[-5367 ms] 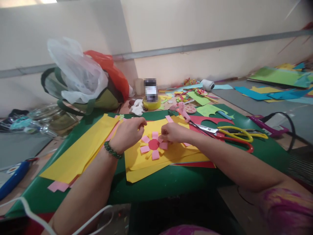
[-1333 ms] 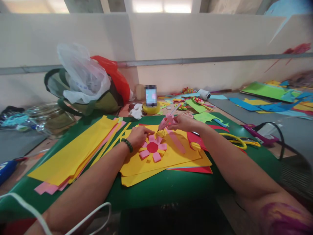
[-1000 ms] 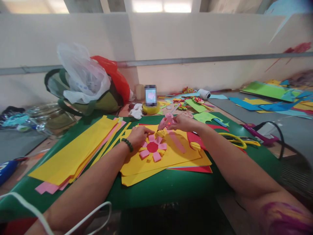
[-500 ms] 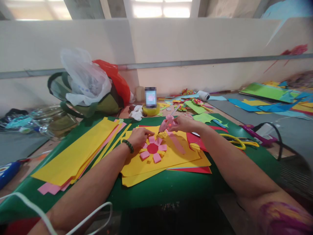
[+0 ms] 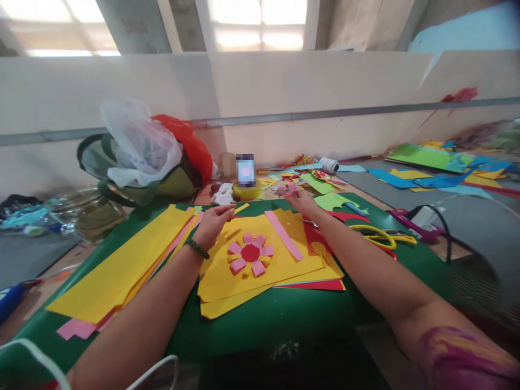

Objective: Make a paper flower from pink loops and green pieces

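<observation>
Left hand (image 5: 211, 226) pinching a short yellow strip (image 5: 242, 208), right hand (image 5: 304, 202) gripping a pink glue gun (image 5: 286, 189).
Both hands are raised beyond a paper flower (image 5: 250, 253), red-centred with pink and yellow looped petals, which lies on stacked yellow sheets (image 5: 227, 292); neither hand touches it. A pink strip (image 5: 284, 236) lies just to its right, and the sheets rest on a green surface (image 5: 260, 327). Farther out, a yellow tape roll (image 5: 251, 192) has an upright phone (image 5: 245, 171) at it, the screen blurred. To the left, an olive bag (image 5: 166, 188) gapes with a white plastic bag (image 5: 144, 146) bulging from its mouth and a red plastic bag (image 5: 189, 143) alongside. Beside it sits a clear plastic container (image 5: 87, 211), its contents hard to make out.
</observation>
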A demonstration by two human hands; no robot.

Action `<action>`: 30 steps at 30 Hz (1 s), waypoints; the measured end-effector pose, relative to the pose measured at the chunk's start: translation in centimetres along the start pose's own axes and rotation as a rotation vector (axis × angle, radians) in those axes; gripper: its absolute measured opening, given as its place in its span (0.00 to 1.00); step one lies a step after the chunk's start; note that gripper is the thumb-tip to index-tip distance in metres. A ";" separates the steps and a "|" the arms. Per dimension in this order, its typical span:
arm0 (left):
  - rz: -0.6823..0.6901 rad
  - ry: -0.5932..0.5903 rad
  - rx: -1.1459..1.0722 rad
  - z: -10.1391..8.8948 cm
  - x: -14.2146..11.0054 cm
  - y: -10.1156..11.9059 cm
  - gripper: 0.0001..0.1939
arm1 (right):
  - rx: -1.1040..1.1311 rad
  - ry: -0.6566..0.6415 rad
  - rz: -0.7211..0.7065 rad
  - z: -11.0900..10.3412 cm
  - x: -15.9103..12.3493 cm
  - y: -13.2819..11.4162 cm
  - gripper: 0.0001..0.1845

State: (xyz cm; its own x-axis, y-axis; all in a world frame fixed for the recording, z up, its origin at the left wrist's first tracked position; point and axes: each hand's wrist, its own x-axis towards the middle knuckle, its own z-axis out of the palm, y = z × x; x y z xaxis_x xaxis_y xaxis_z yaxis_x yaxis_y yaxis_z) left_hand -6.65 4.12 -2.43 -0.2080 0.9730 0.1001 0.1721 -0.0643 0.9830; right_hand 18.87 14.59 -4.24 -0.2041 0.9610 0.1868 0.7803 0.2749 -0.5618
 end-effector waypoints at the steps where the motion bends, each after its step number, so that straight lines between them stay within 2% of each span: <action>1: -0.052 -0.007 -0.089 -0.1 -0.1 0.2 0.18 | -0.033 0.000 0.024 0.2 0.0 0.1 0.18; 4: -0.183 -0.044 -0.272 0.0 -0.5 0.6 0.15 | -0.119 -0.062 0.071 0.0 -0.5 0.0 0.19; 8: -0.237 -0.084 -0.373 0.6 -1.1 1.2 0.10 | -0.234 -0.176 0.103 -2.6 -1.8 -1.2 0.20; 10: -0.263 -0.085 -0.427 0.9 -1.5 1.4 0.11 | -0.308 -0.146 0.117 -4.0 -2.9 -2.4 0.20; 11: -0.279 -0.088 -0.450 1.1 -1.7 1.5 0.11 | -0.361 -0.067 0.104 -4.3 -3.6 -3.2 0.21; 12: -0.296 -0.100 -0.470 1.4 -1.9 1.6 0.12 | -0.354 0.008 -0.016 -4.4 -4.3 -3.9 0.20; 14: -0.318 -0.151 -0.483 1.9 -2.3 1.6 0.13 | -0.230 0.115 -0.354 -3.6 -5.7 -5.4 0.12; 16: -0.313 -0.227 -0.483 2.4 -2.8 1.6 0.13 | -0.087 0.141 -0.699 -2.0 -6.7 -6.5 0.08; 18: -0.298 -0.295 -0.488 2.8 -3.3 1.5 0.15 | 0.000 0.151 -0.895 -0.5 -7.2 -6.9 0.09; 20: -0.291 -0.339 -0.499 3.0 -3.6 1.4 0.16 | 0.058 0.150 -0.972 0.4 -7.3 -6.9 0.10; 24: -0.282 -0.334 -0.526 3.2 -3.8 1.5 0.17 | 0.248 0.086 -0.946 0.7 -6.9 -6.6 0.10; 30: -0.191 -0.258 -0.523 3.1 -3.5 1.4 0.18 | 0.566 -0.149 -0.738 0.6 -6.9 -7.1 0.08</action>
State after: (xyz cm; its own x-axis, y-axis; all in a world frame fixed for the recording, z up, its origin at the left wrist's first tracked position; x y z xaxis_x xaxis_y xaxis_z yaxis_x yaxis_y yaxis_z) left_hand -2.72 1.26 -1.92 0.0623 0.9962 -0.0613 -0.3541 0.0795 0.9318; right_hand 14.42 6.04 -2.00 -0.6366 0.5212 0.5684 0.0285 0.7525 -0.6580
